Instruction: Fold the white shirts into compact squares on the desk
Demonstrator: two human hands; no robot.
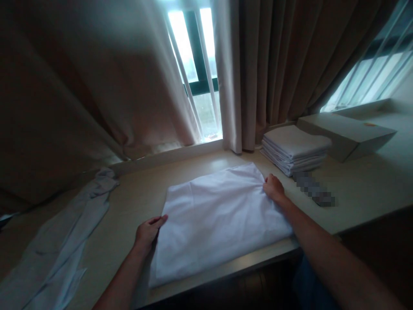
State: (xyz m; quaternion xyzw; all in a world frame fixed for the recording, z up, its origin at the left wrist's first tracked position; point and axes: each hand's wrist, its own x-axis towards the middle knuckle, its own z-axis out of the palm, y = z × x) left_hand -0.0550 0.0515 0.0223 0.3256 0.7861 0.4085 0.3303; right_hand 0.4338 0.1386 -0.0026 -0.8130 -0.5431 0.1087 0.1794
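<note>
White cloth, smooth, softly creased and roughly rectangular, lies near the front of the pale surface, its opposite sides pinched between our closed left fingers and right fingers. Beyond, we see stacked folded fabric, then pleated curtains.

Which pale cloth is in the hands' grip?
The flat white rectangular cloth, centre; left hand and right hand hold its sides. The folded white cloth stack and crumpled greyish-white cloth lie untouched.
</note>
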